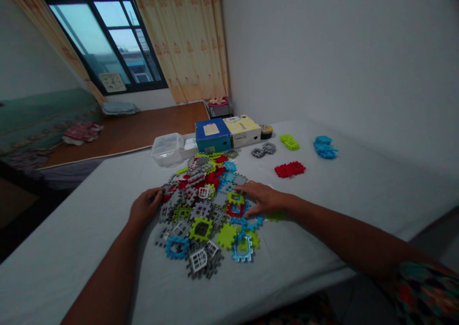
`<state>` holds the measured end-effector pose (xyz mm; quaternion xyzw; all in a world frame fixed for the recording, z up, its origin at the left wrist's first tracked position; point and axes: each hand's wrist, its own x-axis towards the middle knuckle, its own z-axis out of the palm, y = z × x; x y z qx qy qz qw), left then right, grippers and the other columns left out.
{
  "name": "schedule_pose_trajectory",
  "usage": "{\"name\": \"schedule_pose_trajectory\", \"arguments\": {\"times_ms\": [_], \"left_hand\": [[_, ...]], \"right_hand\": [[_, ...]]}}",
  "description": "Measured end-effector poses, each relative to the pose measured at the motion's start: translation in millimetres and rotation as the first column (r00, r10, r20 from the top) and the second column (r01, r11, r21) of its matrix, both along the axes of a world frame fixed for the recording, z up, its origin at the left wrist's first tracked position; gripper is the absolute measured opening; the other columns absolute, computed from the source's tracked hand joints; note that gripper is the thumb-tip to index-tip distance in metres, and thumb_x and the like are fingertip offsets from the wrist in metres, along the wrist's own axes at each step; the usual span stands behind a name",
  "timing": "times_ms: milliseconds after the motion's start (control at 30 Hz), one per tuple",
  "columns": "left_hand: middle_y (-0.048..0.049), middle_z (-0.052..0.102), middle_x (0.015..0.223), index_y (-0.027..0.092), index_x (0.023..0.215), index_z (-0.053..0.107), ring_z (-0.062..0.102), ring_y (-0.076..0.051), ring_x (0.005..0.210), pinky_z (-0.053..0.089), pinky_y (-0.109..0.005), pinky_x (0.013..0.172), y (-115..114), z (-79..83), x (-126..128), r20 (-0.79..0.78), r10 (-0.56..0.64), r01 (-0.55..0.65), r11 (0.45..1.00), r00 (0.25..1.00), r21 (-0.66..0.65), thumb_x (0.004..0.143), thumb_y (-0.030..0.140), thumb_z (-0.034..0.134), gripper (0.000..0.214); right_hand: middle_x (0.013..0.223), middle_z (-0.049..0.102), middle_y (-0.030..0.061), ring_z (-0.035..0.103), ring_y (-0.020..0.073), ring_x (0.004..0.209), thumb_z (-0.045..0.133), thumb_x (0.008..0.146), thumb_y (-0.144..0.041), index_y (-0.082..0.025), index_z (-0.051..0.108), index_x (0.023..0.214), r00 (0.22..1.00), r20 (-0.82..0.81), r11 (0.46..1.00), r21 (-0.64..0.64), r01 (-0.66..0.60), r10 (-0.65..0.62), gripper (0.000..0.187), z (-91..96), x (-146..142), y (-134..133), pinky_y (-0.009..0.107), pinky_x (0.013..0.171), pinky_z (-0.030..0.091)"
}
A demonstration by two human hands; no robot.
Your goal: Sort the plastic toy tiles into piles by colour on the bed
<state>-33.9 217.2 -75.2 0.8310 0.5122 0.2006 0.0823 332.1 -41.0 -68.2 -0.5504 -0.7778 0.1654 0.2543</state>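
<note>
Plastic pcs (219,200), many part-hidden, some under R hand (262,198)

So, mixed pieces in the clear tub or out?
Out: mixed pieces lie heaped on the white sheet between left hand and right hand; clear tub stands beyond.

Matt plastic toothed tiles (227,236), glossy clear plastic tub (167,150), smooth cardboard blue box (213,142), white cloth table cover (89,210)

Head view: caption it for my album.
Left hand and right hand flank a heap of colourful plastic pieces on pale cloth.
</note>
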Motion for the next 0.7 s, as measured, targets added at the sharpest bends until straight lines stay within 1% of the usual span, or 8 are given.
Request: {"name": "schedule_pose_trajectory", "arguments": {"times_ms": [67,133,200,267,367,467,600,700], "left_hand": [[-0.0074,0.076,0.112,0.021,0.108,0.077,0.07,-0.025,0.102,0.053,-0.031,0.086,0,-0.3,0,0.011,0.0,0.0,1.0,1.0,0.011,0.086,0.047,0.044,0.047],[-0.0078,0.076,0.113,0.021,0.108,0.077,0.07,-0.026,0.102,0.053,-0.032,0.086,0,-0.4,0,0.015,0.0,0.0,1.0,1.0,0.013,0.085,0.047,0.045,0.047],[-0.0082,0.076,0.114,0.02,0.11,0.076,0.07,-0.026,0.103,0.053,-0.032,0.086,0,-0.6,0,0.009,-0.002,0.002,1.0,1.0,0.007,0.086,0.047,0.044,0.048],[-0.0088,0.076,0.115,0.02,0.112,0.076,0.07,-0.026,0.103,0.053,-0.032,0.087,1,-1.2,-1,0.003,-0.01,0.01,1.0,1.0,-0.002,0.086,0.048,0.043,0.05],[-0.0087,0.076,0.112,0.021,0.111,0.076,0.07,-0.026,0.101,0.054,-0.031,0.085,2,-2.9,-2,0.01,-0.011,0.011,1.0,1.0,-0.008,0.086,0.049,0.044,0.049],[-0.0089,0.077,0.11,0.021,0.11,0.076,0.071,-0.026,0.1,0.054,-0.031,0.083,3,-4.0,-2,0.019,-0.001,0.001,1.0,1.0,0.0,0.086,0.049,0.045,0.049],[-0.0093,0.076,0.113,0.02,0.11,0.076,0.07,-0.027,0.103,0.054,-0.032,0.085,3,-2.6,-1,0.015,-0.011,0.011,1.0,1.0,-0.003,0.086,0.048,0.043,0.049],[-0.01,0.076,0.113,0.019,0.11,0.076,0.07,-0.028,0.103,0.054,-0.033,0.085,2,-0.9,0,0.007,-0.011,0.011,1.0,1.0,-0.014,0.086,0.047,0.043,0.05]], "right_hand": [[0.133,0.062,0.013,0.056,0.0272,0.121,0.078,0.078,-0.046,-0.024,0.059,0.136,1.0,-0.018,0.999,0.033,0.003,-0.002,0.065,-4.8,-2,3,0.041,0.104,0.043],[0.12,0.068,0.0112,0.062,0.0246,0.11,0.073,0.083,-0.041,-0.022,0.066,0.125,0.998,-0.053,0.999,0.042,0.035,-0.033,0.046,-8.5,0,7,0.038,0.097,0.047],[0.108,0.072,0.0092,0.066,0.0209,0.093,0.069,0.087,-0.036,-0.02,0.07,0.116,0.99,-0.106,0.996,0.026,0.09,-0.087,0.034,-10.2,4,10,0.033,0.086,0.051],[0.101,0.073,0.0083,0.066,0.0182,0.082,0.063,0.09,-0.035,-0.018,0.072,0.109,0.977,-0.159,0.988,0.025,0.15,-0.144,0.027,-9.8,10,12,0.03,0.078,0.051],[0.1,0.072,0.0095,0.066,0.019,0.083,0.059,0.092,-0.037,-0.017,0.073,0.102,0.959,-0.202,0.974,0.064,0.215,-0.198,0.027,-7.8,18,13,0.03,0.075,0.051],[0.096,0.073,0.0083,0.067,0.0198,0.085,0.06,0.091,-0.04,-0.018,0.074,0.099,0.946,-0.246,0.971,0.058,0.234,-0.213,0.027,-8.1,24,14,0.03,0.074,0.051],[0.087,0.073,0.0036,0.067,0.0181,0.078,0.064,0.088,-0.038,-0.02,0.068,0.115,0.914,-0.283,0.95,0.032,0.312,-0.29,0.032,-14.1,35,16,0.029,0.073,0.051],[0.093,0.073,0.0052,0.065,0.0171,0.076,0.065,0.086,-0.035,-0.021,0.066,0.117,0.899,-0.211,0.911,0.074,0.406,-0.384,0.034,-17.9,47,18,0.03,0.074,0.05]]}}
